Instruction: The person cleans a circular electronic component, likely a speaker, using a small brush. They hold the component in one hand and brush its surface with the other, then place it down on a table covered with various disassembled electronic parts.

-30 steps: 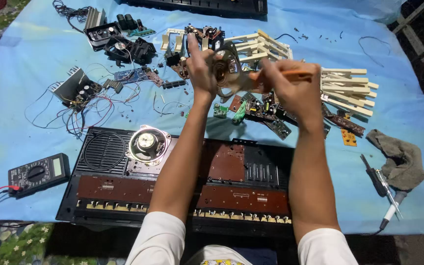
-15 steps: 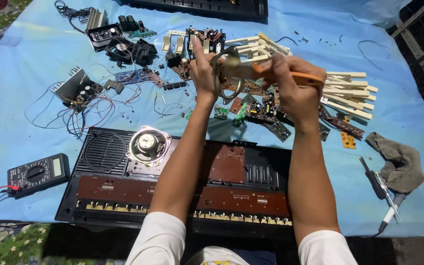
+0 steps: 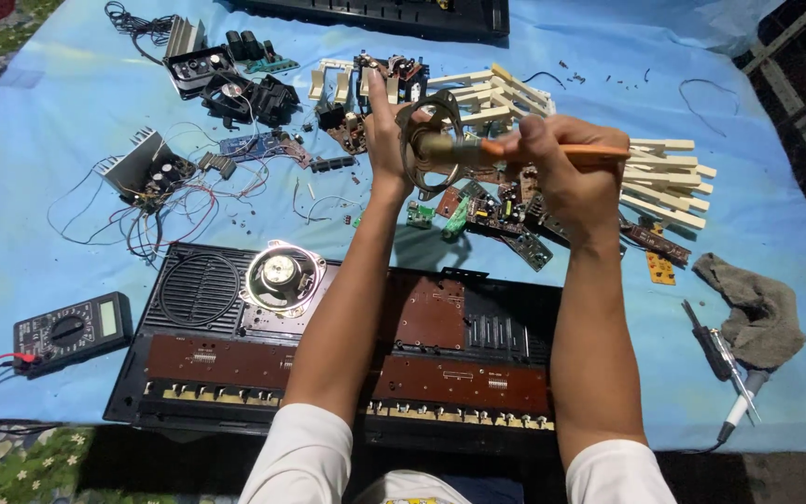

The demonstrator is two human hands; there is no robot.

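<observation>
My left hand [image 3: 383, 131] holds a round metal speaker frame [image 3: 427, 138] up above the blue cloth, its rim facing my right hand. My right hand [image 3: 557, 168] grips a brush with an orange handle [image 3: 566, 150], and its bristle end rests against the speaker's centre. Below my arms lies an opened black keyboard chassis [image 3: 347, 345] with brown circuit boards and a second speaker [image 3: 281, 273] mounted at its left.
Loose circuit boards [image 3: 506, 219], cream keys [image 3: 660, 177], wired heat-sink modules [image 3: 146, 168] and small parts litter the blue cloth [image 3: 67, 93]. A multimeter [image 3: 72, 327] lies at left. A soldering iron [image 3: 734, 369] and grey rag [image 3: 757, 303] lie at right.
My right hand has turned, so the brush handle now points right and lies level. The speaker frame in my left hand tilted slightly and sits a little higher.
</observation>
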